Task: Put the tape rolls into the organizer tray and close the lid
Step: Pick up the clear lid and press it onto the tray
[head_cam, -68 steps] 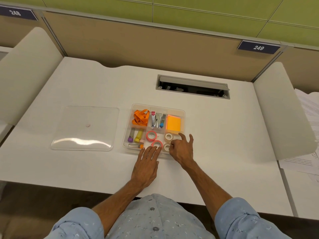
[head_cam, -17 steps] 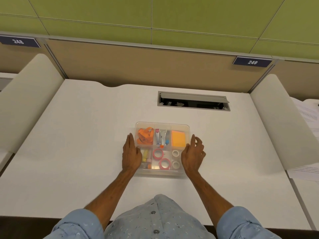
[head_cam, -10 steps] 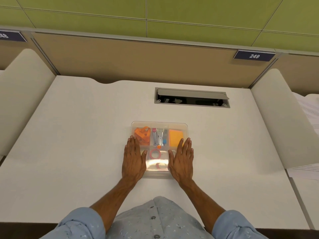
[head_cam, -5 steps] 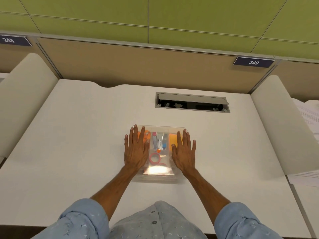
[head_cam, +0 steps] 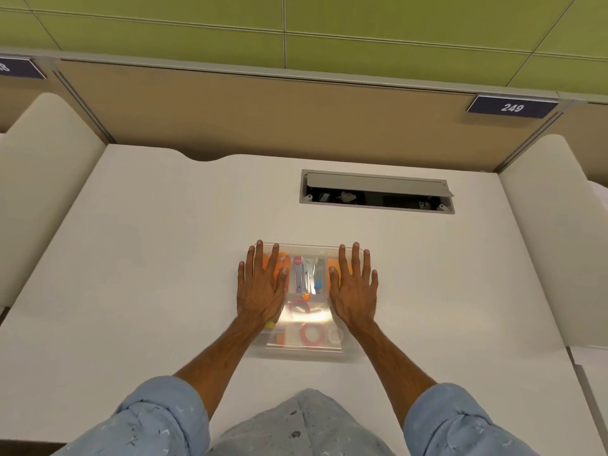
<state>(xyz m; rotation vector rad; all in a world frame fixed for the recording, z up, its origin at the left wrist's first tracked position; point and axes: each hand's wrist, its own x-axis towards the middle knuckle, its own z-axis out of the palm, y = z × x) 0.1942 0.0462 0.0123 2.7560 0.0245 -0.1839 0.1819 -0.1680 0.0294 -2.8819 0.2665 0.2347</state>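
The clear organizer tray (head_cam: 306,352) sits mid-desk with its clear lid (head_cam: 307,248) lying on top. Through the lid I see a pink tape roll (head_cam: 312,335) and a white tape roll (head_cam: 335,334) in the near compartments; glare hides part of another pink roll. My left hand (head_cam: 261,287) lies flat, palm down, on the lid's left half with fingers spread. My right hand (head_cam: 353,289) lies flat on the right half the same way. Neither hand holds anything.
Under the lid are also orange items, clips and a stapler (head_cam: 307,274). An open cable slot (head_cam: 376,195) lies in the white desk (head_cam: 148,258) behind the tray. Beige dividers stand left and right, and papers (head_cam: 600,195) lie beyond the right one.
The lid went from lying left of the tray to resting on it. Both hands moved from the tray's sides onto the lid and slid forward toward its far edge.
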